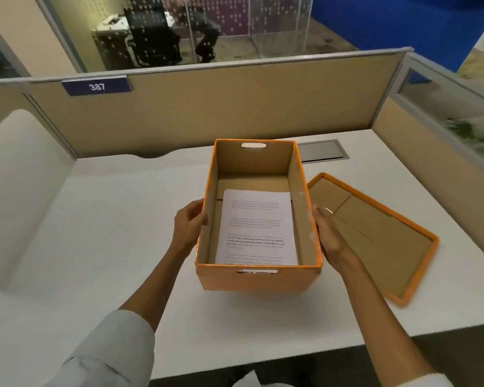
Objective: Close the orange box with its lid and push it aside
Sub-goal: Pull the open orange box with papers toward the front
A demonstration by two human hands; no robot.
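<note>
**Open orange box steadied between two hands, lid alongside**

The orange box (259, 277) stands upright near the middle of the white desk (109, 219), its top open. A stack of printed paper sheets (254, 227) lies flat on its floor, toward the near end. A cut-out handle slot shows in both the near and the far end wall. The lid (375, 238) lies inverted on the desk just to the right of the box, brown inner face up and orange rim raised, turned at an angle to the box.

The left hand (189, 224) presses flat against the outer left wall, fingers extended and thumb near the rim; the right hand (329, 236) presses likewise against the right wall, over the near corner of the lid. Neither hand is curled round anything: the box is braced between open palms. Whether its base is fully on the desk cannot be told.

The step in hand appears to be positioning the box before lidding. To do it well, square the box to the desk edge, release it, then take the lid by its long rims, turn it over, align all four corners above the box walls and lower it evenly. The sheets sit well below the rim and should not obstruct closure.
</note>
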